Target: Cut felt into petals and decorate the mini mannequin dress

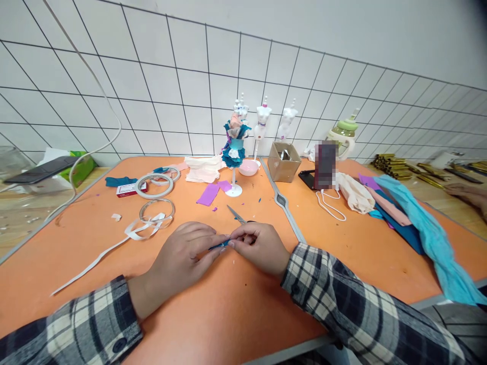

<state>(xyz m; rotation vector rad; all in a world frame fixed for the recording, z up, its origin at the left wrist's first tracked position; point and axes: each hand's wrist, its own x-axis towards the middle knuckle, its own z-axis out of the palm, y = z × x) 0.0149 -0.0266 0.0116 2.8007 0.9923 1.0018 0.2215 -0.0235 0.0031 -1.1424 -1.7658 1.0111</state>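
Note:
My left hand (190,253) and my right hand (262,246) meet low over the orange table (213,314). Between their fingertips is a small dark blue strip of crepe paper (219,246), pinched from both sides and partly hidden by the fingers. Just behind my right hand lie scissors (236,215), blades pointing away to the left, handles mostly covered. Farther back stands a small mannequin on a white base, dressed in a blue and pink crepe paper dress (233,147). Purple paper pieces (208,194) lie by its foot.
Tape rolls (154,186), a small red box (127,190) and a curled white strip (102,258) lie at left. Bare white mannequins (263,121), a cardboard box (283,162), a pink bowl (248,168) and a phone (326,165) stand behind. Crepe paper (429,233) spreads at right, near another person's hand (467,195).

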